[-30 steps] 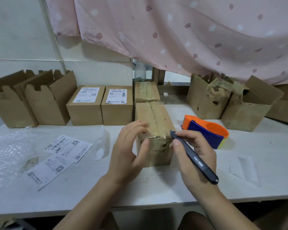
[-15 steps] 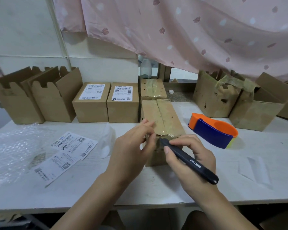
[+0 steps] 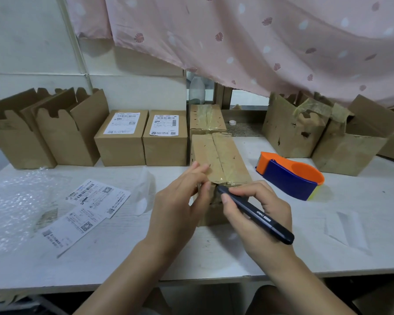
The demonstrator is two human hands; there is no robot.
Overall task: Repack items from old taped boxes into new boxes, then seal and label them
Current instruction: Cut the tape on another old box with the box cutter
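Observation:
An old taped cardboard box lies lengthwise on the white table in front of me. My left hand holds its near left corner, fingers on the top and thumb against the near end. My right hand grips a black utility knife, and the knife's tip touches the tape at the near top edge of the box. A second taped box stands behind it. Two sealed, labelled new boxes sit at the back left.
An orange and blue tape dispenser sits right of the box. Open empty cartons stand far left, torn old boxes far right. Shipping labels and bubble wrap lie on the left. A pink curtain hangs above.
My right hand brought the knife from beside the box to the tape on its near top edge. My left hand shifted slightly along the near left corner.

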